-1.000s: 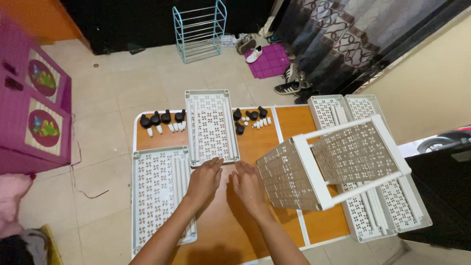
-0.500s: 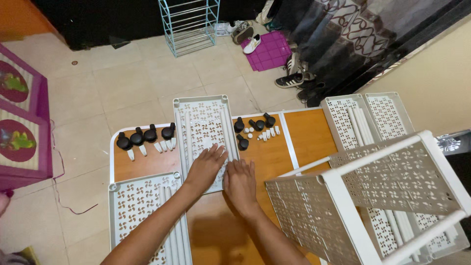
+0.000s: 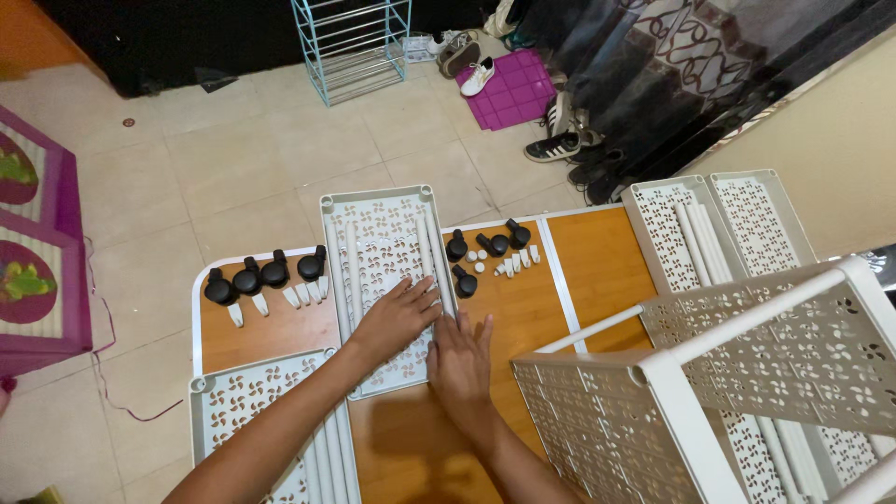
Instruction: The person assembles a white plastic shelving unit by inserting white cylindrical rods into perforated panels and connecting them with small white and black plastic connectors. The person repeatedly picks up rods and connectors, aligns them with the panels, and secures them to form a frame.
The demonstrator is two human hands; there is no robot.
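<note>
1. The worktop (image 3: 579, 271) is an orange-brown board with white edging, lying on a tiled floor. I am looking almost straight down on it.

2. A white rack (image 3: 737, 392) with pierced sides, partly assembled, fills the near right corner. It stands well to the right of both my hands.

3. The centre tray (image 3: 373, 229), a pierced white panel, lies flat with its long axis running away from me. Its far end overhangs the worktop's far edge and its near end sits just ahead of my wrists.

4. More trays lie round it: one at the near left (image 3: 233, 411) and two side by side at the far right (image 3: 691, 224), with white tubes on them.

5. My left hand (image 3: 397, 317) lies flat on the centre tray's near right part, fingers spread and pointing away to the right. That grip is open and holds nothing.

6. My right hand (image 3: 462, 364) lies flat too, palm down, fingers pointing away from me, touching the tray's right edge near its near corner. It is also open and empty.

7. A tube (image 3: 431, 257) lies along the tray's right side, parallel to the long axis. It starts just beyond my left fingertips, so the left hand is nearer; the right is just beside its near end.

8. Black castors sit in two groups: left (image 3: 263, 277) and right (image 3: 485, 247) of the tray, apart from both hands.

9. Small white pegs (image 3: 513, 261) lie beside the right-hand castors.
</note>
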